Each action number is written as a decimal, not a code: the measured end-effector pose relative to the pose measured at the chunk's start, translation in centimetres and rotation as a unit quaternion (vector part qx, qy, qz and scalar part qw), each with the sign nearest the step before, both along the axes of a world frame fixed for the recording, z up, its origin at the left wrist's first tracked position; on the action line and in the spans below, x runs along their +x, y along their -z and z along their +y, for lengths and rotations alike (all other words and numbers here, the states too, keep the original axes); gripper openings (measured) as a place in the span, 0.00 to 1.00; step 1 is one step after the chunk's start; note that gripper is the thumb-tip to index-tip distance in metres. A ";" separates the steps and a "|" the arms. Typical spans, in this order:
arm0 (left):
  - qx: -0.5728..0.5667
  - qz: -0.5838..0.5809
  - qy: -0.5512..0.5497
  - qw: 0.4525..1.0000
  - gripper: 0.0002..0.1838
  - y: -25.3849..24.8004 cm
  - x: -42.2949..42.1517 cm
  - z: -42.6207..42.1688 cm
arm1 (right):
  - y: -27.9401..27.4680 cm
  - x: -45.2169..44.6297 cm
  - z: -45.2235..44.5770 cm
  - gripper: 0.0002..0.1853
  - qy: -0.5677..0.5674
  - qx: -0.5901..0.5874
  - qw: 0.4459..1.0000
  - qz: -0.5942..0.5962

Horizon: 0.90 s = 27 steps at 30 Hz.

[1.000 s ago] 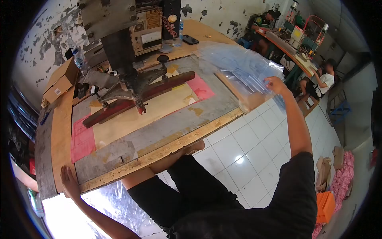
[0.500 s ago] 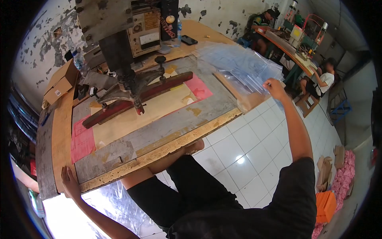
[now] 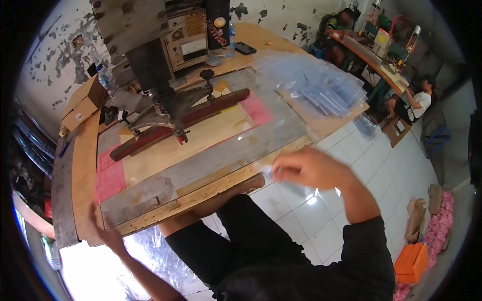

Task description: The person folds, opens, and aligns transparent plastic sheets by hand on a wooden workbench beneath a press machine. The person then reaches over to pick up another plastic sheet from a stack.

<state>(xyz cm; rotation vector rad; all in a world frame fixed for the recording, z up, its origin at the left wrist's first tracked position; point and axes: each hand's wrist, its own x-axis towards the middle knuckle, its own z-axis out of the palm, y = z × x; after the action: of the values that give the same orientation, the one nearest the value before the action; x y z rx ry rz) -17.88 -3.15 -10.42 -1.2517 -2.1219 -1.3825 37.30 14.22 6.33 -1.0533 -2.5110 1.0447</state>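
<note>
My right hand (image 3: 309,168) is closed in front of the table's front edge, its fingers pinching a clear plastic sheet (image 3: 263,165). The sheet is nearly invisible, and only its glints and faint edges show. My left hand (image 3: 105,231) is smeared by motion at the table's front left corner, so its fingers are unclear. Between the hands lies a grey board (image 3: 216,159) with a tan sheet (image 3: 170,158) and pink patches (image 3: 110,175) on it. Above these hangs a press head holding a long dark red bar (image 3: 201,118).
A pile of clear plastic sheets (image 3: 326,93) lies at the table's right. At the back are a control box (image 3: 186,42), a phone (image 3: 245,47) and a bottle (image 3: 232,37). A cardboard box (image 3: 83,105) stands left. Two people sit by another bench (image 3: 369,57). An orange box (image 3: 411,262) is on the floor.
My right hand has moved left and nearer from the pile's edge, with a clear plastic sheet in its fingers. My left hand has shifted slightly right and down at the table corner.
</note>
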 end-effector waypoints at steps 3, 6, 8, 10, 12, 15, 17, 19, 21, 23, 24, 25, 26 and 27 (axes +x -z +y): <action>0.071 -0.053 0.338 0.937 0.52 0.5 16.6 1.6 | 3.6 -4.6 -2.5 0.10 -0.154 0.017 0.986 0.059; -0.087 -0.008 0.496 0.864 0.49 -6.8 26.8 4.0 | 6.1 -7.4 -4.4 0.14 -0.177 -0.002 0.971 0.159; -0.093 -0.003 0.524 0.846 0.34 -5.4 26.4 4.4 | 4.4 -6.7 -4.7 0.18 -0.174 -0.045 0.975 0.127; -0.081 -0.055 0.516 0.851 0.16 -5.6 25.1 4.5 | 2.1 -5.0 -4.0 0.30 -0.144 -0.013 0.984 0.100; -0.076 -0.144 0.401 0.901 0.15 -7.0 24.1 3.1 | 1.5 -2.8 -3.6 0.35 -0.073 0.064 0.988 0.124; 0.003 -0.323 0.322 0.890 0.14 -6.6 22.2 2.4 | 2.9 1.1 -3.4 0.29 0.089 0.129 0.985 -0.079; 0.077 -0.379 0.295 0.874 0.13 -6.8 21.5 2.8 | 3.9 2.4 -4.1 0.32 0.125 0.311 0.928 -0.160; 0.071 -0.386 0.308 0.867 0.14 -6.9 21.4 3.3 | 4.8 2.1 -4.2 0.36 0.092 0.241 0.966 -0.036; 0.070 -0.406 0.312 0.856 0.13 -7.5 22.4 3.7 | 6.6 1.7 -4.5 0.42 0.016 0.054 0.981 0.186; 0.065 -0.440 0.325 0.834 0.12 -7.9 23.3 3.9 | 7.9 0.4 -5.0 0.44 0.017 0.045 0.980 0.196; 0.039 -0.402 0.347 0.846 0.14 -7.3 22.6 3.9 | 8.2 0.0 -5.0 0.44 0.017 0.043 0.979 0.197; 0.037 -0.401 0.347 0.847 0.14 -7.1 22.6 3.9 | 8.4 -0.3 -4.8 0.43 0.041 0.021 0.978 0.202; 0.063 -0.389 0.349 0.850 0.15 -7.1 22.7 3.9 | 8.7 -0.5 -4.7 0.41 0.064 0.000 0.976 0.207; 0.089 -0.377 0.351 0.852 0.18 -7.1 22.7 3.9 | 9.0 -0.6 -4.5 0.41 0.061 -0.001 0.976 0.210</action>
<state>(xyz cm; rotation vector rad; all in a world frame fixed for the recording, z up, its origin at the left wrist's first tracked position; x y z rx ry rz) 4.84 0.80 -3.36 -1.6837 -1.9071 -2.6883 36.69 9.73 -2.69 -0.8670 -2.0833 1.1004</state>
